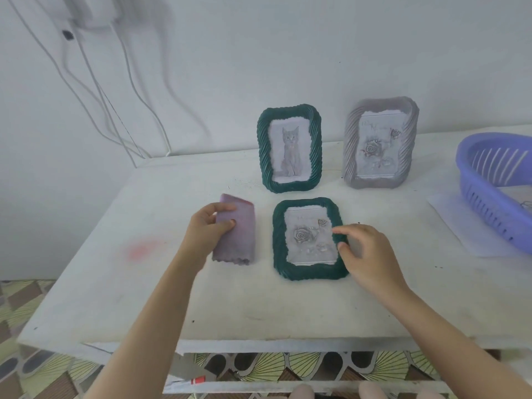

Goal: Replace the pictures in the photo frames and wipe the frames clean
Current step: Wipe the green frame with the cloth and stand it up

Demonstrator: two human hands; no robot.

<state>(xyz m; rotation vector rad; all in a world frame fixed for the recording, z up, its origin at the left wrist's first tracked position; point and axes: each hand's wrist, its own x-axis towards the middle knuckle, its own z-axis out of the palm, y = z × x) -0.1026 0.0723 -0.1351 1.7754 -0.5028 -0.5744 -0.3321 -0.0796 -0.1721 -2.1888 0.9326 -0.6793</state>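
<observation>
Down on the white table, nearest of all: flat green frame, lying face up, rose picture inside. Pinched at its right rim by the right hand, forefinger and thumb curled onto the edge. Just left of the flat green frame, apart from it: left hand, gripping a folded purple cloth, lower end of the cloth resting on the table. Behind the flat green frame, standing upright: second green frame with a cat picture. Behind and to the right, also upright: grey frame with roses. Far right of the flat green frame: purple basket on a paper sheet. Beyond everything, cables hanging down the wall.
</observation>
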